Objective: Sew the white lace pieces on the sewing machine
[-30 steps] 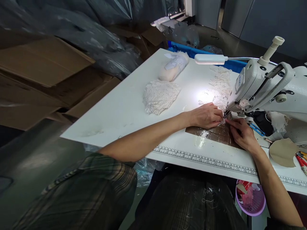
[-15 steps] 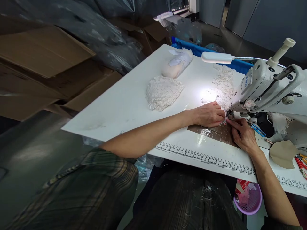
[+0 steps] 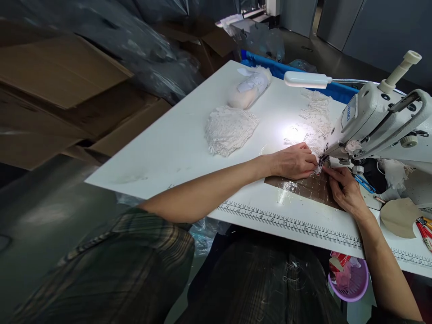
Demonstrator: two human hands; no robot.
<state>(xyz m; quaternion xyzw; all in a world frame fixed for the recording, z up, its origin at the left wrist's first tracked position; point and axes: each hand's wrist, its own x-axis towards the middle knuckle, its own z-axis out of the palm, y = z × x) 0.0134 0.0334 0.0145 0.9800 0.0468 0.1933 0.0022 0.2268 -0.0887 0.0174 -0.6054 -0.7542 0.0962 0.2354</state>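
White lace fabric (image 3: 312, 138) lies under and beyond my left hand (image 3: 296, 162), running up to the needle area of a white sewing machine (image 3: 366, 112). The fingers of my left hand are closed on the lace, just left of the presser foot (image 3: 324, 159). My right hand (image 3: 346, 189) rests on the near side of the foot. Its index finger and thumb reach toward the lace edge; whatever sits at those fingertips is too small to make out. A brown plate (image 3: 303, 191) lies under both hands.
A pile of lace pieces (image 3: 231, 130) and a wrapped white bundle (image 3: 251, 87) lie on the table's left. A lamp (image 3: 308, 80) hangs over the lace. At right are a blue thread snipper (image 3: 364, 183), a beige round piece (image 3: 400, 217) and red-handled pliers (image 3: 424, 234). A purple basket (image 3: 354, 288) stands below.
My right hand has shifted slightly to the right, away from my left hand. My left hand has stayed almost in place on the lace.
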